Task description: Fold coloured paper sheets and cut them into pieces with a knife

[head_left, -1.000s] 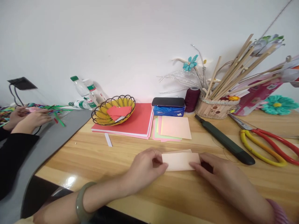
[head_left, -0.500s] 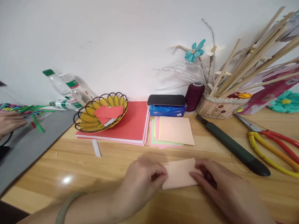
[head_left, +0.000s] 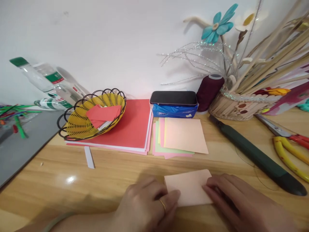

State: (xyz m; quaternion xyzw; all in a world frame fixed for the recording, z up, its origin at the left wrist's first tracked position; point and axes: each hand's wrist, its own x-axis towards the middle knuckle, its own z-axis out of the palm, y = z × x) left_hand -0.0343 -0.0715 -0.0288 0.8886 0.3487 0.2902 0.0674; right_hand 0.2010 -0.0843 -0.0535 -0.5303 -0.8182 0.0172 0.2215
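A folded peach paper (head_left: 189,187) lies flat on the wooden table (head_left: 108,180) near its front edge. My left hand (head_left: 147,206), with a ring on one finger, presses its thumb on the paper's lower left corner. My right hand (head_left: 238,201) rests its fingertips on the paper's right edge. Both hands hold the sheet down against the table. Just behind it lies a small stack of coloured paper squares (head_left: 180,135) with a peach sheet on top.
A yellow wire basket (head_left: 72,124) holding red paper sits on a red paper stack (head_left: 135,125). Further right are a phone on a blue tissue pack (head_left: 173,104), a maroon thread spool (head_left: 210,91), a stick-filled basket (head_left: 238,104), a dark utility knife (head_left: 258,158) and yellow-red scissors (head_left: 288,149). Bottles (head_left: 48,80) lean left.
The camera has moved closer and lower. My hands have stayed on the folded peach paper, pressing it flatter. The other person's hands at the left have left the view.
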